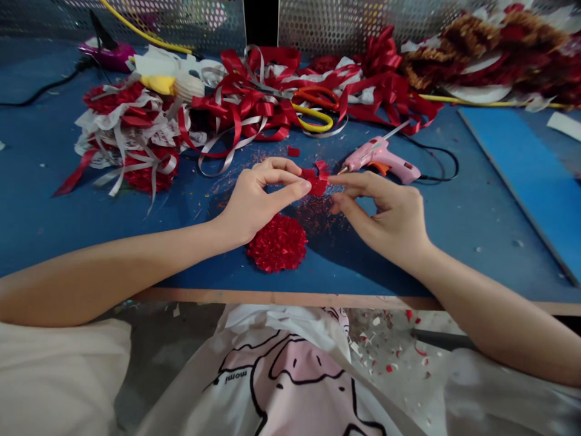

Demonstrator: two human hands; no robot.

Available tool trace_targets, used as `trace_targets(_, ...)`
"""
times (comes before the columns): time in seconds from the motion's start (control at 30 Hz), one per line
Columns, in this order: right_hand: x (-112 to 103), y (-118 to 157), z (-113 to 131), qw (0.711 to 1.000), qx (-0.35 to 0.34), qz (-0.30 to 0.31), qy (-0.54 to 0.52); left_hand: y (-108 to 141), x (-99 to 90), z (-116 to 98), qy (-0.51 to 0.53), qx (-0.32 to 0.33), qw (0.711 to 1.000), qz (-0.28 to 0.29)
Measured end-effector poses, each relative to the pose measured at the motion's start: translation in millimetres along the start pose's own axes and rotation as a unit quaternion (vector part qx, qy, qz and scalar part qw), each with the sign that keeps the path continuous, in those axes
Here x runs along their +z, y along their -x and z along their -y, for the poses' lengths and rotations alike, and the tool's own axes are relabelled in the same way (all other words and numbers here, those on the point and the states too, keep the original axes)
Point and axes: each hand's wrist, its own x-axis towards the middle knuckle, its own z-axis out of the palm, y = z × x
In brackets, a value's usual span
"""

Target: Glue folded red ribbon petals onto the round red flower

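A small red ribbon piece point(319, 181) is held just above the blue table point(45, 169), near the middle of the work area. The left hand point(263, 197) has its thumb and fingers clamped on the left side of the piece. The right hand point(385, 212) has thumb and index finger apart; the index fingertip lies at the right edge of the piece, and contact there cannot be confirmed. Below the left hand, a round red pompom point(278, 243) lies on the table, with fine red shreds point(318, 213) beside it and a red scrap point(293, 151) beyond the hands. A pink glue gun point(381, 160) lies on its side behind the right hand, nozzle towards the ribbon piece. Further back, scissors point(313, 128) with orange and yellow handles rest on a heap of red and white ribbons point(272, 109). To the left is a pile of lace and red rosettes point(136, 121); at far right, a blue board point(521, 175), with brown fluffy material point(472, 39) behind it. Perforated metal panels point(336, 27) line the rear, spots of colour showing through their holes; whether they form container walls cannot be determined.
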Motion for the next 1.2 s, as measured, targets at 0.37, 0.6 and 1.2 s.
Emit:
trace_targets(0.37,-0.1,-1.6,2.2,1.000,-0.001,-0.009,-0.005,0.3,0.3,0.4,0.004,0.012,1.000,0.002)
trace_targets(0.6,0.3,0.7,-0.2,1.000,0.009,-0.009,-0.023,0.3,0.0,1.2,0.004,0.014,1.000,0.003)
trace_targets(1.2,9.9,1.3,-2.0,0.994,-0.043,-0.054,0.083,-0.4,1.5,-5.4,-0.036,0.007,0.999,0.035)
